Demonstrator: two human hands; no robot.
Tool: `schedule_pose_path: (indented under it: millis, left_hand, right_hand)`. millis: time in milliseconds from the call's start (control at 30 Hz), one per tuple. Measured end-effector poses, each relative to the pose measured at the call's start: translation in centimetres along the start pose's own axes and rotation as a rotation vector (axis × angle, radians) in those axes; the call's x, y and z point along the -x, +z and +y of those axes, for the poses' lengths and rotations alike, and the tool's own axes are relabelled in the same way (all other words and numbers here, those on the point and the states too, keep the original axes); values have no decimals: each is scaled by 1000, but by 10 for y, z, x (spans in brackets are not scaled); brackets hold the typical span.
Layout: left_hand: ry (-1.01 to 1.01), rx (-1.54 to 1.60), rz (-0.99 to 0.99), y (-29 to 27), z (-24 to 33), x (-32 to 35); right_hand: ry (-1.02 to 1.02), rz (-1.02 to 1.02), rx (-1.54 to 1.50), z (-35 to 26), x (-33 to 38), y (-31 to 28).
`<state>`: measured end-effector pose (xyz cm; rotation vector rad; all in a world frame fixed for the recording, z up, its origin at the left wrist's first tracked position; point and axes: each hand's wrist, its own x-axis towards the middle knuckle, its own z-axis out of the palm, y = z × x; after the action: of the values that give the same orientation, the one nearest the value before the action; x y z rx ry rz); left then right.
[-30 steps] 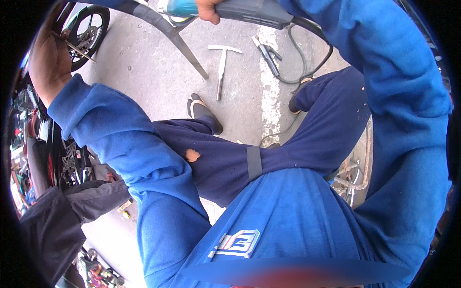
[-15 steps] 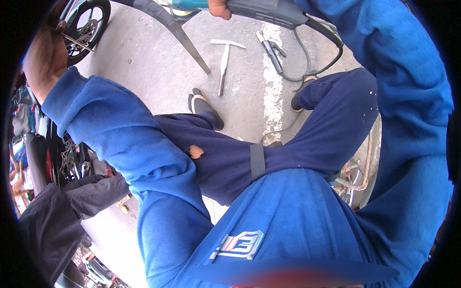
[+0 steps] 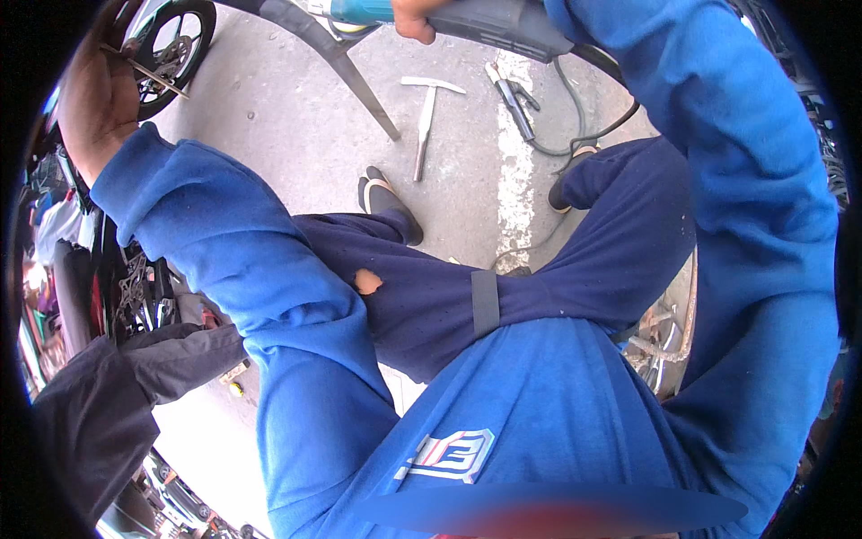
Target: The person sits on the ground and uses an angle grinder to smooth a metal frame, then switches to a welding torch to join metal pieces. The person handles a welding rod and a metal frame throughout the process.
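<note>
My right hand [image 3: 416, 20] is at the top edge, closed around the body of a teal and black angle grinder [image 3: 494, 29]; only some fingers show. Part of the grinder's front end is cut off by the frame. At the upper left, my left hand [image 3: 97, 103] is raised with its fingers closed on a thin metal rod [image 3: 157, 77], which points down to the right. Between the hands, a dark curved metal bar [image 3: 337, 65] slants down toward the ground. It reaches close to a chipping hammer [image 3: 425, 126] lying on the pavement.
A welding electrode holder [image 3: 514, 103] with a black cable lies by a white painted line [image 3: 514, 193]. Beyond my left hand stands a motorcycle wheel [image 3: 184, 49]. Another person's dark trouser leg [image 3: 180, 364] is at the left, near motorcycle parts. A rusty metal frame [image 3: 690, 310] stands at the right.
The view has shifted slightly, so the hammer, holder and wheel appear a little farther right. Both hands keep their hold, with the left hand a little lower and farther right in the picture.
</note>
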<state>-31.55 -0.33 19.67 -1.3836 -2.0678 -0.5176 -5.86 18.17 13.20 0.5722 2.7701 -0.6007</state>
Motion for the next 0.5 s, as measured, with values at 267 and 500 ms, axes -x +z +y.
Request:
schedule_pose_path:
  millis: [267, 500]
  left_hand:
    - [61, 355, 10, -20, 19, 21]
    - [-522, 699, -82, 0, 93, 125]
  right_hand:
    - [-125, 426, -558, 44, 72, 50]
    - [160, 372, -1161, 67, 115, 151]
